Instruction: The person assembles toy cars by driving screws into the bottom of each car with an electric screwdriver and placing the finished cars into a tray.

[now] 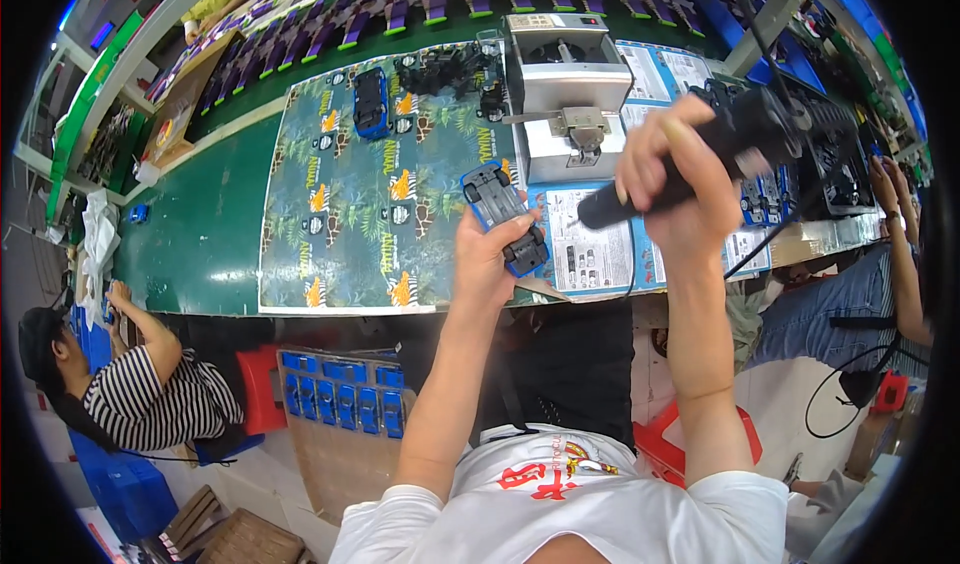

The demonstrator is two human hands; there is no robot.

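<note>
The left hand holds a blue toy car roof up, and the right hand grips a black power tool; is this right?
No: the head view shows the blue toy car underside up in the left hand; the right hand grips a black power tool.

Left hand [482, 254]: toy car [497, 205] (upturned); right hand [692, 179]: black tool [748, 136].

Purple pieces [434, 6] line the far side, and a striped-shirted person [170, 401] sits beside a red seat [262, 389].
</note>
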